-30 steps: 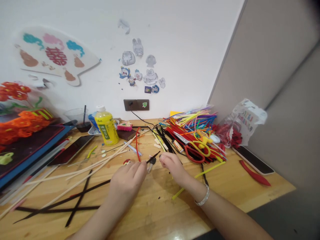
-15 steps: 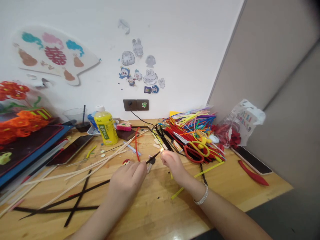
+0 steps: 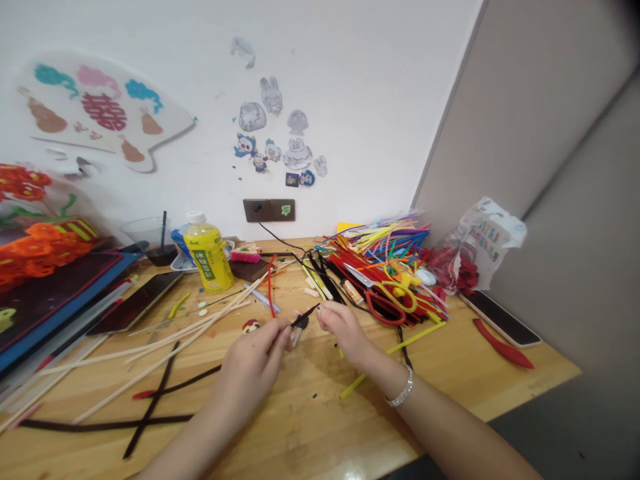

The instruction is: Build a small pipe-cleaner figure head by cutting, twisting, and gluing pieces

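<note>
Your left hand (image 3: 255, 363) is pinching a short black pipe cleaner (image 3: 306, 314) just above the bench (image 3: 310, 427). Your right hand (image 3: 340, 330) is sitting with its grip curled shut, right beside the far tip.

Bright, even indoor light; soft shadows under hands (image 3: 300, 343); wide-angle bending at edges; left side slightly blurred.

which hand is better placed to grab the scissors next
Right, likely: the right hand sits nearest the red and yellow handled scissors, while the left hand pinches the thin black fuzzy stick.
</note>
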### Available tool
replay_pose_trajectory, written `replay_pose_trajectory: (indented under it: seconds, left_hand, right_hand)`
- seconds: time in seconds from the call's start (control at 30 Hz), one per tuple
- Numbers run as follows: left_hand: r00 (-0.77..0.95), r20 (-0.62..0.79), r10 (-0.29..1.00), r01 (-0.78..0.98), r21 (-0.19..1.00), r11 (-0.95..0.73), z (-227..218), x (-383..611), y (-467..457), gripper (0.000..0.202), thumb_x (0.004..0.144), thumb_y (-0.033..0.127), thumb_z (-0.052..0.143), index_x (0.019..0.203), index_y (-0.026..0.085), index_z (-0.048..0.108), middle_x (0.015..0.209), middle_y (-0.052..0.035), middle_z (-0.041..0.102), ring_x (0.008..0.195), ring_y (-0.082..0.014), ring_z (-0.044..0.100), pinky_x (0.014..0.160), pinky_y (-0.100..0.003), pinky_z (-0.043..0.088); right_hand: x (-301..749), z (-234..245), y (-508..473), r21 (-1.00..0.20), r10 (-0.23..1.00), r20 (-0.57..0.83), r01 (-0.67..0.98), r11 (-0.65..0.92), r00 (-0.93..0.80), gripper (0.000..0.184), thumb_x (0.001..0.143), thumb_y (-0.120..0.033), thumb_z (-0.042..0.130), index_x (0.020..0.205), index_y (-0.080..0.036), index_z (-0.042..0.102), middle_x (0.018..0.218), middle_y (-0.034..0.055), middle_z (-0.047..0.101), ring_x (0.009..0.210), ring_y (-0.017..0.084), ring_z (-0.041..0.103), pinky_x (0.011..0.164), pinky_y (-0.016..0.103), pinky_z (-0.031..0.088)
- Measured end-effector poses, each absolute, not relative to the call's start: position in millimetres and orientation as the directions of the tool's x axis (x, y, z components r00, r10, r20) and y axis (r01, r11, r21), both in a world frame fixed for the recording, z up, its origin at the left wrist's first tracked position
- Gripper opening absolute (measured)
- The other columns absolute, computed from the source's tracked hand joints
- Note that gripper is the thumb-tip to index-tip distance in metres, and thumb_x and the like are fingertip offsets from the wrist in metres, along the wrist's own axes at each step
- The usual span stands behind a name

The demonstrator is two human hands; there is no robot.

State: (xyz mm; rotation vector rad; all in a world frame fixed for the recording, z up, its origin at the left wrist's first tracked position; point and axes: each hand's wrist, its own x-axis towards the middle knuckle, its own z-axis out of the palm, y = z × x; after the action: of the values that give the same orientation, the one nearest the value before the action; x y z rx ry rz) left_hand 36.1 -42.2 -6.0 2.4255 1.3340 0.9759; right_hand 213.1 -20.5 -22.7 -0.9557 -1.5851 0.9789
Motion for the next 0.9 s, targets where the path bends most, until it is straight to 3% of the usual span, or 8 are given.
replay_pose_trajectory:
  seconds: [0.27,0.7,0.8,0.9]
  left_hand:
    - [0.363,0.280,0.889,0.520,0.731,-0.442,2,38,-41,0.032,0.086,0.034,0.034,0.062,0.020,0.050,0.059,0.0004,0.058,0.061,-0.0147,0.056,0.062,-0.024,0.041]
    - [0.336,0.184,0.924,0.347,0.888,-0.303,4,41,-39,0.028,0.081,0.037,0.040,0.062,0.019,0.051,0.053,0.0012,0.055,0.056,-0.0140,0.050,0.056,-0.024,0.038]
    - [0.342,0.177,0.923,0.316,0.903,-0.291,3,40,-38,0.028,0.081,0.037,0.040,0.062,0.019,0.050,0.053,0.0014,0.055,0.056,-0.0137,0.050,0.057,-0.024,0.038]
    - [0.338,0.180,0.924,0.297,0.911,-0.286,3,40,-36,0.028,0.080,0.037,0.041,0.061,0.019,0.049,0.054,0.0016,0.054,0.055,-0.0134,0.049,0.056,-0.023,0.038]
  right_hand:
    - [215,-23,-21,-0.899,0.908,0.374,0.169,0.405,-0.186,0.028,0.083,-0.032,0.035,0.058,-0.020,0.032,0.056,-0.0047,0.031,0.055,0.011,0.031,0.053,0.025,0.026]
    - [215,-30,-16,-0.925,0.932,0.337,0.140,0.354,-0.130,0.031,0.084,-0.035,0.033,0.057,-0.020,0.032,0.055,-0.0050,0.030,0.053,0.010,0.030,0.051,0.024,0.025]
    - [215,-27,-17,-0.907,0.939,0.301,0.255,0.335,-0.165,0.031,0.084,-0.036,0.034,0.057,-0.019,0.035,0.055,-0.0054,0.032,0.053,0.010,0.032,0.051,0.023,0.026]
    - [213,-18,-23,-0.755,0.915,0.251,0.528,0.389,-0.315,0.026,0.080,-0.033,0.043,0.059,-0.018,0.045,0.056,-0.0042,0.042,0.056,0.011,0.039,0.055,0.023,0.030]
